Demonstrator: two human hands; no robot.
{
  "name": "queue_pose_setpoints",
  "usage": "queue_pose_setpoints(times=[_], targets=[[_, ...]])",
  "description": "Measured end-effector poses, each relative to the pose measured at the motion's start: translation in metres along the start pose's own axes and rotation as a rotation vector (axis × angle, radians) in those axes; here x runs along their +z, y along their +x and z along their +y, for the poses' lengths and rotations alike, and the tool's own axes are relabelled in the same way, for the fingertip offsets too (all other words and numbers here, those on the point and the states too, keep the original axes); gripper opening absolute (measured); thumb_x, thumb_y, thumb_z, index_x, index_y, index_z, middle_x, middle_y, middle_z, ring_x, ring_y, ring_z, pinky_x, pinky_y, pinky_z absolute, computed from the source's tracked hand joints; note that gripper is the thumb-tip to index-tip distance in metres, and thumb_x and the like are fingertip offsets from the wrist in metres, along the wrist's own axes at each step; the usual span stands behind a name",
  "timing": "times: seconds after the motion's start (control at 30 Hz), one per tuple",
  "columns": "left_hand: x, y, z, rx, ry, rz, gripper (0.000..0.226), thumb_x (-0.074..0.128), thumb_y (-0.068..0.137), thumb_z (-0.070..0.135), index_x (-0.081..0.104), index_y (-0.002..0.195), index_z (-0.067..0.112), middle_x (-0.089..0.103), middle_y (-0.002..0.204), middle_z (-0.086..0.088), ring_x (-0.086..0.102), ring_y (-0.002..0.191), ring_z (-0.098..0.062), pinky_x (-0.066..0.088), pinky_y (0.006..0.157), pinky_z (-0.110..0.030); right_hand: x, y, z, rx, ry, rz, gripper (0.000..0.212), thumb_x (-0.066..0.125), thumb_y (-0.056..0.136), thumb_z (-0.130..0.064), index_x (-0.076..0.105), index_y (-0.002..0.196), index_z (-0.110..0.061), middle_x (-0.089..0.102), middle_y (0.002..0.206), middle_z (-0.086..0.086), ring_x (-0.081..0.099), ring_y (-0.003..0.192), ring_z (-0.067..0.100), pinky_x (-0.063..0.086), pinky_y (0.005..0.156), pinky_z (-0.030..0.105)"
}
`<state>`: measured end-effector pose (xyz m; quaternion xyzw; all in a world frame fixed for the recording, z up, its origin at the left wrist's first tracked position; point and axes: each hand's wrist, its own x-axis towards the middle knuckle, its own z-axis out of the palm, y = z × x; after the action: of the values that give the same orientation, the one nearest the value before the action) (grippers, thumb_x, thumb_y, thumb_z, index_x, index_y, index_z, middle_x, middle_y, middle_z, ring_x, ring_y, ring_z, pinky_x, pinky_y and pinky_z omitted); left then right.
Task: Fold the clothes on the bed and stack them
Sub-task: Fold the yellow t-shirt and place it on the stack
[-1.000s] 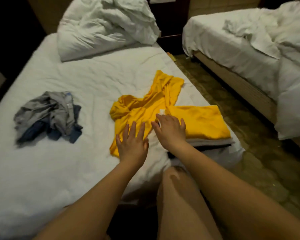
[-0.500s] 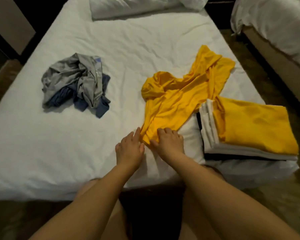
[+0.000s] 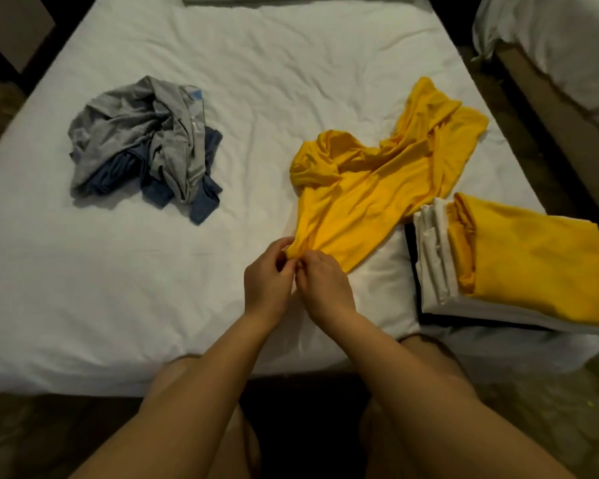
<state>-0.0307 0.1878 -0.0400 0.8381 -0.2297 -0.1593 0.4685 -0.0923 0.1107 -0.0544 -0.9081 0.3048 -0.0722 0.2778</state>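
Pinching the near corner of the crumpled yellow shirt (image 3: 367, 188), the left hand (image 3: 267, 281) and right hand (image 3: 325, 288) are held side by side, fingers curled on the cloth. The shirt is spread away from both hands across the bed (image 3: 83, 288). A folded stack (image 3: 519, 267) (yellow on top, white beneath) is set to the right of the right hand; a grey and blue heap (image 3: 146, 143) is seen well beyond the left hand.
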Motion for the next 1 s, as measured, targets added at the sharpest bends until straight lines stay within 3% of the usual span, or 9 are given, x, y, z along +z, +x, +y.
queue_pose_setpoints(times=[0.13,0.3,0.37,0.43,0.5,0.63,0.7,0.8,1.0], targets=[[-0.016,-0.011,0.032,0.029,-0.091,0.02,0.033,0.054,0.094,0.021,0.057,0.126,0.021,0.064,0.118,-0.001,0.055,0.097,-0.007,0.043,0.084,-0.018,-0.029,-0.02,-0.022,-0.005,0.353,0.061,0.011,0.038,0.1,-0.017,0.047,0.094,-0.014,0.052,0.081,0.002,0.048,0.068,0.015,0.031,0.053,0.024],[-0.038,-0.03,0.076,0.167,-0.209,-0.006,0.021,0.055,0.093,0.024,0.065,0.111,0.019,0.068,0.104,-0.001,0.062,0.094,-0.014,0.051,0.082,-0.028,-0.079,-0.035,-0.047,-0.072,0.608,0.244,0.011,0.039,0.098,-0.011,0.049,0.099,-0.009,0.05,0.077,-0.004,0.047,0.068,0.008,0.038,0.061,0.026],[-0.051,-0.038,0.095,0.21,-0.244,-0.019,0.016,0.059,0.09,0.021,0.064,0.105,0.019,0.064,0.103,-0.003,0.059,0.09,-0.012,0.046,0.079,-0.019,-0.108,-0.04,-0.058,-0.143,0.623,0.241,0.013,0.041,0.095,-0.014,0.053,0.097,-0.009,0.051,0.077,-0.004,0.047,0.071,0.009,0.038,0.066,0.03],[-0.068,-0.045,0.115,0.231,-0.309,-0.021,0.009,0.063,0.087,0.017,0.062,0.094,0.023,0.059,0.104,-0.003,0.057,0.089,-0.01,0.043,0.078,-0.014,-0.138,-0.048,-0.067,-0.211,0.615,0.239,0.009,0.046,0.093,-0.02,0.053,0.089,-0.016,0.052,0.074,-0.008,0.048,0.07,0.007,0.038,0.065,0.022],[-0.082,-0.054,0.137,0.267,-0.359,-0.059,0.011,0.064,0.087,0.018,0.059,0.092,0.027,0.059,0.107,-0.004,0.058,0.095,-0.013,0.047,0.082,-0.021,-0.169,-0.057,-0.08,-0.294,0.558,0.263,0.011,0.045,0.086,-0.029,0.052,0.082,-0.022,0.053,0.071,-0.012,0.049,0.067,0.001,0.037,0.063,0.017],[-0.106,-0.071,0.176,0.376,-0.377,-0.095,0.013,0.064,0.082,0.028,0.06,0.091,0.037,0.067,0.096,0.0,0.063,0.095,-0.022,0.053,0.081,-0.04,-0.228,-0.072,-0.116,-0.46,0.542,0.316,0.011,0.048,0.085,-0.027,0.053,0.076,-0.03,0.054,0.069,-0.013,0.049,0.066,-0.005,0.038,0.066,0.016],[-0.119,-0.078,0.19,0.434,-0.289,-0.025,0.006,0.063,0.087,0.028,0.058,0.085,0.031,0.064,0.084,0.003,0.061,0.085,-0.021,0.049,0.077,-0.039,-0.261,-0.077,-0.134,-0.513,0.535,0.396,0.012,0.052,0.088,-0.022,0.054,0.078,-0.028,0.054,0.068,-0.013,0.049,0.065,-0.009,0.035,0.063,0.011],[-0.138,-0.09,0.201,0.475,-0.19,0.107,0.015,0.056,0.093,0.024,0.054,0.077,0.023,0.054,0.069,0.003,0.053,0.071,-0.019,0.041,0.066,-0.035,-0.307,-0.085,-0.158,-0.567,0.52,0.518,0.011,0.054,0.093,-0.016,0.059,0.084,-0.022,0.055,0.072,-0.015,0.05,0.069,-0.01,0.036,0.066,0.01],[-0.179,-0.109,0.201,0.464,-0.077,0.217,0.014,0.052,0.092,0.029,0.058,0.081,0.021,0.06,0.076,-0.003,0.058,0.076,-0.025,0.048,0.07,-0.043,-0.373,-0.11,-0.189,-0.572,0.478,0.719,0.021,0.046,0.098,-0.023,0.062,0.106,-0.012,0.056,0.091,-0.003,0.051,0.087,0.01,0.038,0.072,0.021]])
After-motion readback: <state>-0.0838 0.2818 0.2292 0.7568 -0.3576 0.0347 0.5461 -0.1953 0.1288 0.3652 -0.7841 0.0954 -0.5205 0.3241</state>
